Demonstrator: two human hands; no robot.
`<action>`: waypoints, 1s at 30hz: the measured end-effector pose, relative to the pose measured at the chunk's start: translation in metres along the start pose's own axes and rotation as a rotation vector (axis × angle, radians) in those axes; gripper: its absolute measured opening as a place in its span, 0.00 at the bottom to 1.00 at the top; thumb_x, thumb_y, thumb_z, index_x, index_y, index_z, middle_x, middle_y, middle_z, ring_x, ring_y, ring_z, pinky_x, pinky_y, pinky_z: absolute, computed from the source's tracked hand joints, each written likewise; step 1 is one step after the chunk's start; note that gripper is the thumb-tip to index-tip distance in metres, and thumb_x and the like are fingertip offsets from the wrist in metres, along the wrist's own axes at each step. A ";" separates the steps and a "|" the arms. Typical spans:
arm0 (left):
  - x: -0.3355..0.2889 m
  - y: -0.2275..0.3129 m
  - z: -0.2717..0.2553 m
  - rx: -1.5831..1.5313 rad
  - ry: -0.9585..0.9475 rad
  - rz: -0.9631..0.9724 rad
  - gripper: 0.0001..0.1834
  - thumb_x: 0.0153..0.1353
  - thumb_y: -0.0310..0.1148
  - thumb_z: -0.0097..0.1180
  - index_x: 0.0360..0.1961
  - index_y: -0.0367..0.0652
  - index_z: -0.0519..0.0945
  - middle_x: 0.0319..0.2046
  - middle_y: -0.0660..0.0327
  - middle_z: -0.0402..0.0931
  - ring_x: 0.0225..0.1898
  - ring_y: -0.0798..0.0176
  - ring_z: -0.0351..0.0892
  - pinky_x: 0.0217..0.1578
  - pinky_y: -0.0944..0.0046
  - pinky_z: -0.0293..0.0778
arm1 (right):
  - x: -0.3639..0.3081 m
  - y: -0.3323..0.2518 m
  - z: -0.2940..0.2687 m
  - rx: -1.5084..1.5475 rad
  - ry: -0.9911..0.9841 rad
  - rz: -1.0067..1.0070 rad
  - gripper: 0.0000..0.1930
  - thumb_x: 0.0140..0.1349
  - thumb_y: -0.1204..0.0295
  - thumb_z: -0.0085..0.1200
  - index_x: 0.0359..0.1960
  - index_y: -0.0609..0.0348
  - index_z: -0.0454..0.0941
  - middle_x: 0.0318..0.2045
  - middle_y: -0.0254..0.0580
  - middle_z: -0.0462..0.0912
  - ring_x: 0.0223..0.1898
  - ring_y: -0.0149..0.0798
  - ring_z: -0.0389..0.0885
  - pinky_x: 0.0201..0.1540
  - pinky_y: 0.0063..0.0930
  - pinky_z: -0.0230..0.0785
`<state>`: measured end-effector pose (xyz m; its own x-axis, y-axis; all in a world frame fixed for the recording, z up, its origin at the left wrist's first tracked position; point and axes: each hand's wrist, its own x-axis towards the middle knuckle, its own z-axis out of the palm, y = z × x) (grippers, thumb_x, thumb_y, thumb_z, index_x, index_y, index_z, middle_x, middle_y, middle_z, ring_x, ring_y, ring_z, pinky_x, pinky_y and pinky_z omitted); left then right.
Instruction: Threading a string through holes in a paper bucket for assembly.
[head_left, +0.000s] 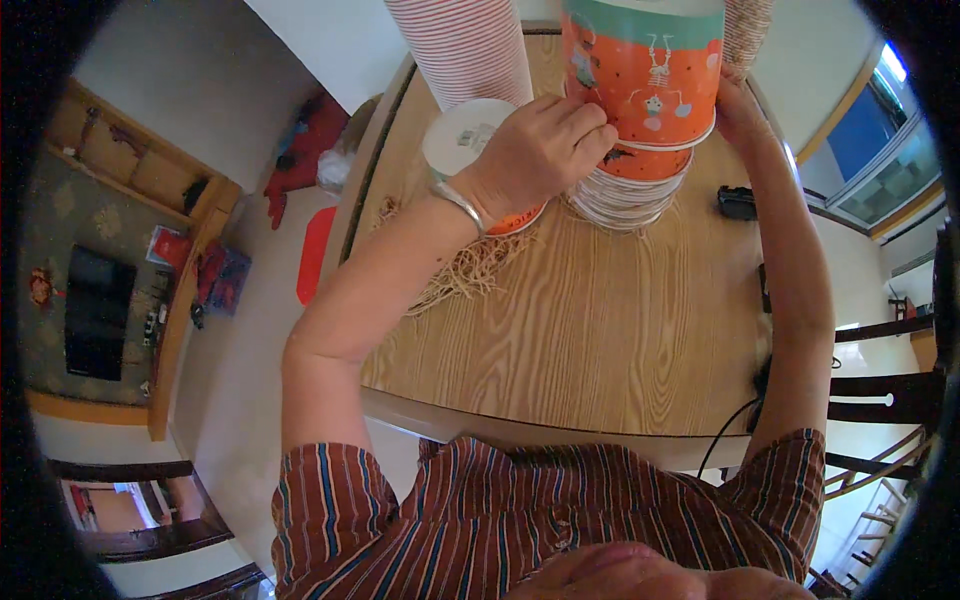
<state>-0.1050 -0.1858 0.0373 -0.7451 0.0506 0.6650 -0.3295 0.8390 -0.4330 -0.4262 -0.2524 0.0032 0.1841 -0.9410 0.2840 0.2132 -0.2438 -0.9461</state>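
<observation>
An orange and teal paper bucket (645, 95) printed with a skeleton stands at the far side of the table, above a stack of nested paper buckets (625, 205) with white rims. My left hand (540, 150) is closed, its curled fingers pressed to the bucket's left side. Around the right side wraps my right hand (738, 108), its fingertips partly hidden behind the bucket. Beside my left wrist sits an upturned bucket (455, 140) with a white base, its orange side partly covered by my hand. Loose tan twisted paper cords (470, 272) lie under and around it.
A tall stack of red-and-white rims (462, 50) rises at the far left of the wood-grain table (580, 340). Behind my right hand stands another tan, ridged stack (748, 30). A small black object (737, 203) and a black cable (722, 437) are at the right edge.
</observation>
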 end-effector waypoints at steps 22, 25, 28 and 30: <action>-0.024 0.000 0.022 -0.140 0.116 -0.099 0.13 0.47 0.26 0.62 0.36 0.43 0.76 0.34 0.59 0.74 0.36 0.56 0.78 0.37 0.60 0.78 | 0.006 0.028 -0.011 -0.006 0.042 0.067 0.17 0.64 0.67 0.55 0.53 0.61 0.76 0.50 0.43 0.81 0.49 0.37 0.80 0.53 0.33 0.73; -0.030 -0.002 0.024 -0.125 0.161 -0.132 0.15 0.45 0.25 0.65 0.35 0.43 0.76 0.34 0.59 0.74 0.36 0.55 0.78 0.37 0.60 0.78 | 0.005 0.027 -0.004 -0.049 0.168 0.088 0.17 0.63 0.68 0.56 0.51 0.62 0.77 0.49 0.44 0.81 0.47 0.38 0.81 0.52 0.34 0.74; -0.031 -0.003 0.026 -0.137 0.184 -0.150 0.15 0.44 0.25 0.66 0.34 0.43 0.76 0.34 0.59 0.75 0.36 0.55 0.78 0.36 0.59 0.78 | 0.001 0.026 -0.003 -0.014 0.107 0.014 0.16 0.62 0.69 0.56 0.50 0.63 0.77 0.48 0.44 0.82 0.46 0.39 0.82 0.52 0.35 0.74; -0.033 -0.004 0.026 -0.146 0.193 -0.155 0.14 0.44 0.25 0.66 0.34 0.43 0.76 0.34 0.59 0.75 0.36 0.55 0.79 0.36 0.59 0.78 | -0.001 0.025 -0.004 0.021 0.124 0.041 0.16 0.62 0.69 0.56 0.50 0.64 0.77 0.48 0.44 0.82 0.48 0.40 0.81 0.53 0.35 0.73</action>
<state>-0.0943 -0.2048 0.0010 -0.5638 0.0060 0.8259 -0.3335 0.9132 -0.2343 -0.4246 -0.2582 -0.0216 0.0735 -0.9721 0.2229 0.2284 -0.2012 -0.9526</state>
